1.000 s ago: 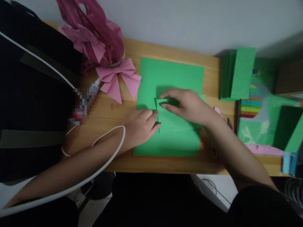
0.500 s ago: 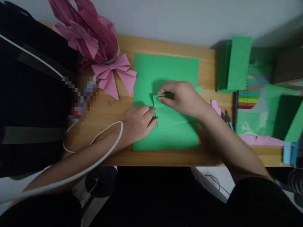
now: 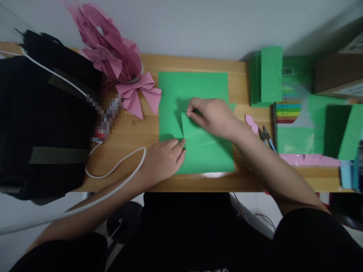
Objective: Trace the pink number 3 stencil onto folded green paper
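Observation:
On the table lies a large green sheet of paper. Over it is a smaller folded piece of green paper, its left end partly lifted. Thumb and index finger of my right hand pinch the raised upper left corner of this piece. My left hand rests palm down at the sheet's left side. Its fingertips are closed at the lower left edge of the folded paper, near the crease. My right hand and forearm hide part of the paper's right end.
A pink paper bow stands left by crumpled pink paper. A black bag and white cable lie left. At right are folded green papers, dark-bladed scissors or pliers, a pink cutout and a cardboard box.
My right hand has lifted the folded paper's corner a little further, opening a wider gap at its left edge. My left hand has slid slightly down along that edge. The camera view has shifted.

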`<state>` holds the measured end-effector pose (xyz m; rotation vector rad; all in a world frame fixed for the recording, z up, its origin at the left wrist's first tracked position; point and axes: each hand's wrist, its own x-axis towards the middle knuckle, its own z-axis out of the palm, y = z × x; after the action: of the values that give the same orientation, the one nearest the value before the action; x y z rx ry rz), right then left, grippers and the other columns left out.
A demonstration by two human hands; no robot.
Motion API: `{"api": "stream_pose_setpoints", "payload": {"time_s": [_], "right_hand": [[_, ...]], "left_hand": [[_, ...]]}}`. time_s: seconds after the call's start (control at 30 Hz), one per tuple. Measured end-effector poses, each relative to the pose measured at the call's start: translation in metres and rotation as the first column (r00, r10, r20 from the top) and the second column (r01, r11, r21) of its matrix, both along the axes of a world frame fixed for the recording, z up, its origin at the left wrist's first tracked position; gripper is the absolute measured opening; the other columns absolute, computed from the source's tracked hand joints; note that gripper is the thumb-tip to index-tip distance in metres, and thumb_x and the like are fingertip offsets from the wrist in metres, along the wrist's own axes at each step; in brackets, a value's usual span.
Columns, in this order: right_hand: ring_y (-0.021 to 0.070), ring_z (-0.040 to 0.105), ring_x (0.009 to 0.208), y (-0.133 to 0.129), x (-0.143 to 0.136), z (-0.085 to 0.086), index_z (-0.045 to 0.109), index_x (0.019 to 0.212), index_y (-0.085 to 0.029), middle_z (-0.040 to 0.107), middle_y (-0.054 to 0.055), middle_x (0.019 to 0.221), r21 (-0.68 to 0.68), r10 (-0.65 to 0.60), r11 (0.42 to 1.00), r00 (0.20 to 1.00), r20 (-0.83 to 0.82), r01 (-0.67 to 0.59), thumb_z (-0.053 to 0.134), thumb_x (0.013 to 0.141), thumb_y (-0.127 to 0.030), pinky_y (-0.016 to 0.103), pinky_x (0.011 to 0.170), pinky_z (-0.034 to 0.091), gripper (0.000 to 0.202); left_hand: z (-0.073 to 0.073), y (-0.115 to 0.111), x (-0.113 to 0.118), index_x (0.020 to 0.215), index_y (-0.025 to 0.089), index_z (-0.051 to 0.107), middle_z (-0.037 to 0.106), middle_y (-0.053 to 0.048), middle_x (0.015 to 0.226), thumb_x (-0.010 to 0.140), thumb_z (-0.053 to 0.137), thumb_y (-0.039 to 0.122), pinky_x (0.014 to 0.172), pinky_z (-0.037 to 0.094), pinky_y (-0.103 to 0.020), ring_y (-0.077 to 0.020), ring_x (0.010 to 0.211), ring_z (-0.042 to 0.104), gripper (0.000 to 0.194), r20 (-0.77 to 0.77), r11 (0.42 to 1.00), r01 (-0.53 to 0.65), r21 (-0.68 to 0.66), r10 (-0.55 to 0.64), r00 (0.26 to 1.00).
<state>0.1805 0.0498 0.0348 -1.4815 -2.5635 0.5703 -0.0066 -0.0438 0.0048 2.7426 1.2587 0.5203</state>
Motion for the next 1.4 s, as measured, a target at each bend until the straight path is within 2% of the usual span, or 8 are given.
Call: {"api": "stream_pose_setpoints", "payload": {"time_s": [0.1, 0.3, 0.43, 0.5, 0.63, 0.9, 1.2, 1.4], "right_hand": [[0.0199, 0.062, 0.073, -0.005, 0.001, 0.003, 0.065, 0.096, -0.017, 0.072, 0.007, 0.088, 0.017, 0.006, 1.0, 1.0, 0.009, -0.007, 0.047, 0.092, -0.026, 0.029, 0.062, 0.032, 0.02], [0.0219, 0.062, 0.083, -0.006, 0.01, 0.002, 0.064, 0.099, -0.016, 0.071, 0.008, 0.092, 0.049, 0.008, 0.999, 0.998, -0.057, -0.005, 0.047, 0.093, -0.024, 0.031, 0.07, 0.04, 0.02], [0.0242, 0.061, 0.093, -0.011, 0.015, -0.006, 0.064, 0.098, -0.019, 0.07, 0.008, 0.097, 0.153, 0.001, 0.988, 0.996, -0.094, 0.014, 0.052, 0.09, -0.022, 0.035, 0.08, 0.044, 0.016], [0.0251, 0.062, 0.093, -0.017, 0.015, -0.01, 0.065, 0.096, -0.019, 0.07, 0.01, 0.097, 0.223, -0.022, 0.974, 0.996, -0.086, 0.041, 0.05, 0.091, -0.022, 0.037, 0.081, 0.044, 0.016], [0.0233, 0.063, 0.088, -0.038, 0.013, -0.017, 0.067, 0.09, -0.019, 0.072, 0.01, 0.097, 0.374, -0.03, 0.926, 0.998, -0.051, 0.047, 0.045, 0.098, -0.027, 0.037, 0.077, 0.044, 0.025], [0.0188, 0.066, 0.093, -0.092, 0.002, -0.032, 0.069, 0.087, -0.022, 0.075, 0.004, 0.095, 0.618, -0.014, 0.785, 0.999, -0.039, 0.035, 0.06, 0.091, -0.016, 0.033, 0.076, 0.048, 0.012], [0.0216, 0.067, 0.103, -0.1, 0.005, -0.04, 0.07, 0.096, -0.022, 0.076, 0.006, 0.105, 0.586, 0.019, 0.81, 0.999, -0.034, 0.004, 0.062, 0.09, -0.014, 0.036, 0.081, 0.048, 0.014], [0.0205, 0.069, 0.1, -0.103, 0.007, -0.033, 0.073, 0.095, -0.028, 0.076, 0.001, 0.108, 0.586, 0.02, 0.807, 0.995, 0.096, -0.073, 0.058, 0.093, -0.018, 0.036, 0.081, 0.051, 0.018]], "left_hand": [[0.004, -0.006, -0.001, 0.106, 0.009, 0.07, 0.069, -0.006, 0.075, 0.096, 0.049, 0.02, 0.055, 0.046, -0.029, -0.0166, 0.063, 0.063, 0.026, -0.025, 0.999, 0.034, -0.022, -0.035, 0.999], [0.013, -0.004, -0.01, 0.085, 0.016, 0.071, 0.062, -0.001, 0.065, 0.097, 0.046, 0.02, 0.052, 0.038, -0.028, -0.0139, 0.057, 0.057, 0.028, -0.041, 0.968, 0.239, -0.072, -0.243, 0.969], [0.012, 0.025, -0.014, 0.09, 0.016, 0.07, 0.067, -0.006, 0.081, 0.098, 0.047, 0.024, 0.063, 0.045, -0.029, -0.0174, 0.073, 0.062, 0.025, -0.037, 0.991, 0.111, -0.072, -0.114, 0.993], [0.006, 0.043, -0.013, 0.101, 0.014, 0.069, 0.068, -0.01, 0.094, 0.095, 0.055, 0.034, 0.074, 0.048, -0.034, -0.023, 0.086, 0.063, 0.025, -0.032, 0.997, 0.046, -0.065, -0.048, 0.998], [-0.01, 0.066, -0.009, 0.122, 0.01, 0.061, 0.063, -0.015, 0.116, 0.081, 0.07, 0.045, 0.089, 0.046, -0.044, -0.0322, 0.107, 0.056, 0.055, 0.05, 0.993, -0.015, -0.118, 0.021, 0.999], [-0.02, 0.065, -0.009, 0.115, 0.019, 0.067, 0.059, -0.013, 0.126, 0.083, 0.065, 0.032, 0.096, 0.041, -0.05, -0.0325, 0.118, 0.052, 0.034, 0.159, 0.98, 0.018, -0.2, 0.015, 0.987], [-0.021, 0.068, -0.011, 0.114, 0.027, 0.071, 0.061, -0.006, 0.131, 0.095, 0.049, 0.025, 0.103, 0.038, -0.05, -0.0274, 0.126, 0.051, 0.03, 0.236, 0.952, 0.173, -0.253, -0.113, 0.965], [-0.018, 0.068, -0.009, 0.115, 0.026, 0.07, 0.058, -0.008, 0.136, 0.088, 0.064, 0.036, 0.104, 0.034, -0.057, -0.0341, 0.129, 0.049, 0.03, 0.19, 0.935, 0.151, -0.32, -0.092, 0.977]]}}
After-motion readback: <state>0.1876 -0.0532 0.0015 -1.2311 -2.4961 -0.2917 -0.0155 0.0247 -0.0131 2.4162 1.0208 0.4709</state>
